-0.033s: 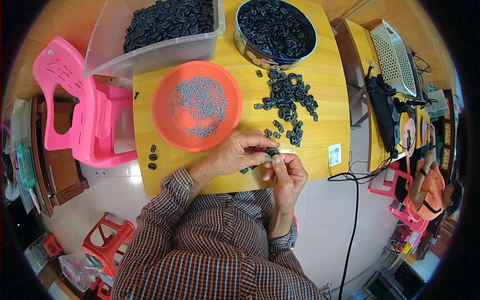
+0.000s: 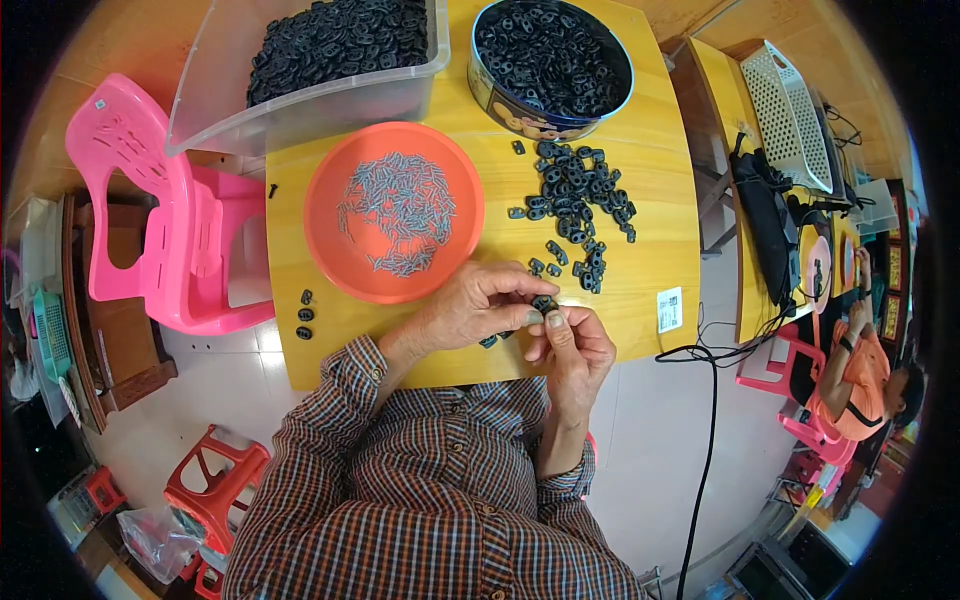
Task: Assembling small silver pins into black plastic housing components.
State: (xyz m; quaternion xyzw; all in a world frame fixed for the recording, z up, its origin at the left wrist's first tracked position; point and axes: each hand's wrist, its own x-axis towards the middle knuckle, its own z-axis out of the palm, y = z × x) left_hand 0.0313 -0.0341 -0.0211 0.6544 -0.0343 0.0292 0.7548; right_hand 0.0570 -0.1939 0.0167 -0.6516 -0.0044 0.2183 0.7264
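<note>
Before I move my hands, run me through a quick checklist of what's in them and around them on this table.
1. Black piece gripped: ok, pinched between the left hand and right hand.
2. Pin inside that piece: cannot tell, the fingers cover most of it.
3. Gray pins contained: ok, lying in the orange dish.
4. Loose black pieces gathered neatly: not ok, scattered across the table's right side.
5. Left hand clear of the dish: cannot tell, it overlaps the rim in this view.
6. Black cable away from both hands: ok, off to the right.
</note>
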